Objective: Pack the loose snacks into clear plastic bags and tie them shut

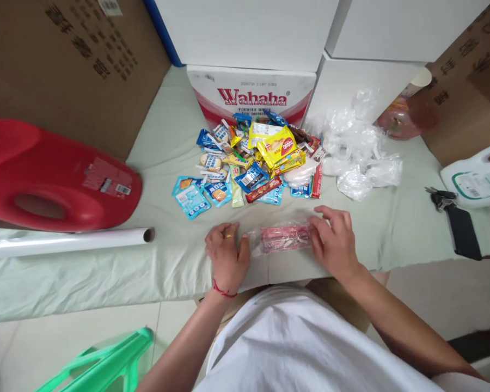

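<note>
A clear plastic bag (255,248) lies crosswise on the cloth in front of me, with red-wrapped sticks or packets (286,238) inside it. My right hand (335,239) pinches the bag's right end between thumb and fingers. At the opposite end rests my left hand (227,258), its fingers bent down onto the cloth and its thumb apart from them, against the bag's left edge. Just beyond the bag is a heap of wrapped snacks (261,158) in yellow, blue, red and green. Crumpled clear plastic bags (357,158) lie to the right of the heap.
A Wahaha carton (253,92) stands behind the heap, below white boxes (249,32). On the left are a red jug (57,174) and a white roll (65,242). Keys with a black case (464,231) and a white bottle (477,177) lie at right. A green stool (106,365) stands below.
</note>
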### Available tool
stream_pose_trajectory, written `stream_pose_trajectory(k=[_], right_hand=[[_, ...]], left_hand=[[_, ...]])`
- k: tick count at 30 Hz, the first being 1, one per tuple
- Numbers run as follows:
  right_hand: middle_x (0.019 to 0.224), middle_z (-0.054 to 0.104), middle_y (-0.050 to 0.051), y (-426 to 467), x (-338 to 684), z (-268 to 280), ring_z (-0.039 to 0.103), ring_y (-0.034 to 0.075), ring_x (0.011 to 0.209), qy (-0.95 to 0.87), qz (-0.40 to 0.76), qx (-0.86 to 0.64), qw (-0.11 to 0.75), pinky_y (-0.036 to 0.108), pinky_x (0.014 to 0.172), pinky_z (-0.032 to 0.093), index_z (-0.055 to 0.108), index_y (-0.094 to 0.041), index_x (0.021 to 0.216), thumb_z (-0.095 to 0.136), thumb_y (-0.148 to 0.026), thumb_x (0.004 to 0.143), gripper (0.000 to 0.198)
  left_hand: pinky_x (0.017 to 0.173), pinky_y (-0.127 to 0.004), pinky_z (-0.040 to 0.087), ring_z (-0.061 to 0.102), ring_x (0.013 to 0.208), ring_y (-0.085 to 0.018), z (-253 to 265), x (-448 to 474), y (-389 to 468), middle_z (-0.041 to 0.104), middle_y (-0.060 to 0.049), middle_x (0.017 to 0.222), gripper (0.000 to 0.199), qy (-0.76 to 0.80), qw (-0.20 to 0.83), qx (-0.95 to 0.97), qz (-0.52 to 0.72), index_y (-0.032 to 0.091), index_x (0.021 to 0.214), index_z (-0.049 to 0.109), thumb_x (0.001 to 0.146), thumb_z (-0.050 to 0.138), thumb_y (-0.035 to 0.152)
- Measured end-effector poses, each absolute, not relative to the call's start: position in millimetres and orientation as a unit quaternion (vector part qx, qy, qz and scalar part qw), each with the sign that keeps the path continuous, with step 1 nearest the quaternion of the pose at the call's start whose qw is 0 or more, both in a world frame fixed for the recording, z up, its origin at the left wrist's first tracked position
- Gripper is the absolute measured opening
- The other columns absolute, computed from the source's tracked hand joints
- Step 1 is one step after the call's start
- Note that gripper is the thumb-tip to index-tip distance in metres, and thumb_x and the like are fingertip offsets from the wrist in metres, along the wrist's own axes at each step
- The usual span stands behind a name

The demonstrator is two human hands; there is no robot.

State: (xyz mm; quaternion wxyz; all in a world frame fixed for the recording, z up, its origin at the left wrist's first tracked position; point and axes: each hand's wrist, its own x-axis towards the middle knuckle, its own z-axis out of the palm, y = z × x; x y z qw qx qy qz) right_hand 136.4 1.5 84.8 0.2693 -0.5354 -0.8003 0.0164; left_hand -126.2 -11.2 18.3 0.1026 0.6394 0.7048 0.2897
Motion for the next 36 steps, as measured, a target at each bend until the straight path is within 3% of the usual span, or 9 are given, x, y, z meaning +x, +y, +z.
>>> stream_pose_trajectory(k=[3,7,11,15,21,25,29,33,36], right_hand=[[0.127,0.071,0.01,-15.8,113.1,86.0,0.061,0.027,0.103,-0.869,0.065,-0.419,0.256,0.046,0.091,0.052,0.07,-0.026,0.128,0.052,-0.013,0.099,0.037],[0.144,0.065,0.013,-16.6,91.4,64.3,0.061,0.029,0.111,-0.894,0.092,-0.411,0.155,0.047,0.096,0.054,0.067,-0.021,0.138,0.054,-0.013,0.099,0.041],[0.15,0.06,0.012,-7.3,92.7,47.0,0.06,0.029,0.114,-0.88,0.135,-0.424,0.165,0.048,0.1,0.054,0.066,-0.022,0.14,0.057,-0.014,0.1,0.042],[0.15,0.061,0.01,-5.9,94.0,44.2,0.059,0.028,0.111,-0.869,0.152,-0.433,0.187,0.048,0.097,0.054,0.069,-0.023,0.137,0.057,-0.016,0.1,0.039],[0.146,0.063,0.013,-4.5,82.3,41.2,0.059,0.028,0.107,-0.848,0.163,-0.461,0.203,0.047,0.093,0.055,0.072,-0.02,0.129,0.053,-0.017,0.102,0.033],[0.141,0.066,0.013,-0.6,93.8,48.6,0.064,0.026,0.118,-0.824,0.228,-0.443,0.271,0.046,0.099,0.054,0.067,-0.023,0.136,0.048,-0.015,0.102,0.04],[0.131,0.07,0.01,3.5,128.7,57.8,0.062,0.027,0.123,-0.752,0.182,-0.527,0.352,0.047,0.105,0.051,0.063,-0.029,0.139,0.049,-0.022,0.103,0.04],[0.117,0.071,0.016,6.7,165.1,49.5,0.06,0.035,0.112,-0.702,0.126,-0.654,0.251,0.053,0.098,0.049,0.062,-0.018,0.139,0.06,-0.039,0.097,0.047],[0.087,0.07,0.01,2.0,180.3,42.6,0.06,0.029,0.09,-0.689,0.216,-0.673,0.16,0.042,0.083,0.051,0.071,-0.018,0.11,0.06,-0.046,0.096,0.033]], left_hand=[[0.107,-0.061,0.043,0.049,0.127,-0.038,19.7,-120.0,-11.4,0.056,-0.02,0.129,0.036,0.69,0.112,0.654,0.288,0.014,0.123,0.069,0.096,0.057,0.033],[0.107,-0.063,0.044,0.049,0.131,-0.04,20.4,-121.5,-9.0,0.059,-0.018,0.128,0.014,0.668,0.126,0.666,0.307,0.019,0.092,0.071,0.088,0.066,0.032],[0.087,-0.042,0.055,0.067,0.099,-0.026,26.9,-132.2,-6.3,0.068,-0.011,0.106,0.017,0.644,0.273,0.617,0.362,0.021,0.084,0.065,0.091,0.059,0.036],[0.052,-0.027,0.041,0.054,0.053,-0.015,40.0,-129.2,-1.8,0.058,0.003,0.063,0.025,0.657,0.454,0.486,0.355,0.023,0.085,0.061,0.089,0.061,0.047],[0.052,-0.027,0.045,0.054,0.052,-0.014,48.2,-87.6,11.1,0.059,0.003,0.061,0.022,0.591,0.578,0.398,0.398,0.019,0.095,0.063,0.091,0.059,0.04],[0.078,-0.041,0.06,0.069,0.085,-0.023,40.0,-66.3,3.0,0.072,-0.011,0.101,0.033,0.561,0.432,0.599,0.374,0.016,0.12,0.065,0.102,0.04,0.027],[0.096,-0.049,0.057,0.064,0.117,-0.032,29.9,-52.6,-14.7,0.063,-0.02,0.128,0.046,0.543,0.215,0.764,0.274,0.012,0.142,0.055,0.097,0.047,0.018],[0.088,-0.046,0.057,0.063,0.114,-0.034,24.1,-41.3,-21.7,0.064,-0.022,0.124,0.062,0.559,0.113,0.8,0.189,0.005,0.153,0.043,0.094,0.054,0.02],[0.083,-0.044,0.057,0.063,0.111,-0.034,22.2,-38.5,-21.0,0.064,-0.022,0.124,0.064,0.559,0.08,0.808,0.169,0.003,0.154,0.041,0.094,0.054,0.021]])
